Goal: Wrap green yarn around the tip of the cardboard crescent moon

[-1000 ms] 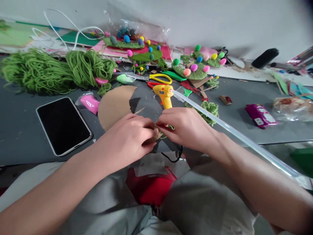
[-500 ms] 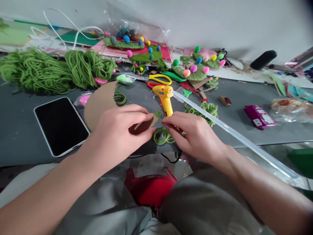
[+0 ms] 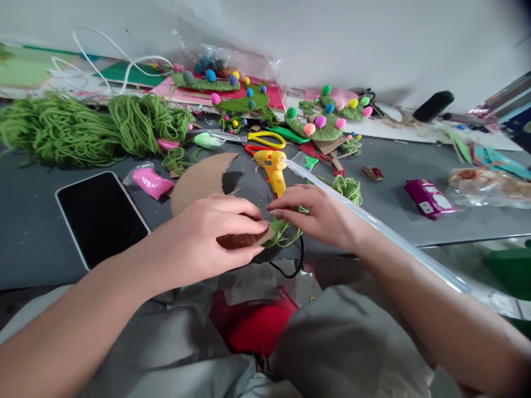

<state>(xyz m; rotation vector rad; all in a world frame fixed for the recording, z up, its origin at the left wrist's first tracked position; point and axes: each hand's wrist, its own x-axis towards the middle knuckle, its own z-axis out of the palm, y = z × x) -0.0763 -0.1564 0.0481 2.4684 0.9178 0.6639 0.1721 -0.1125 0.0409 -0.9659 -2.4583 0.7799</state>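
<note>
My left hand [image 3: 211,232] is closed on a piece of brown cardboard [image 3: 264,236], whose tip pokes out past the fingertips with green strands at it. Behind this hand a large rounded cardboard shape [image 3: 199,179] with a ragged edge shows; the hand hides whether the two are joined. My right hand [image 3: 323,215] is just right of the tip, thumb and fingers pinched on green yarn [image 3: 286,237], which hangs loosely below. Beyond the hands lies a yellow glue gun [image 3: 271,166] with a long clear glue stick [image 3: 365,218] running over the right wrist.
A phone or tablet [image 3: 102,218] and a pink packet [image 3: 151,182] lie on the left. Behind are a green yarn heap [image 3: 62,130], yellow-handled scissors [image 3: 267,138] and pompom-covered green pieces [image 3: 321,130]. A purple packet [image 3: 429,198] sits right, near the table's front edge.
My left hand has come lower with the cardboard, and the large rounded shape has shifted right, uncovering the pink packet. The right hand has moved slightly left. The view has tilted a little.
</note>
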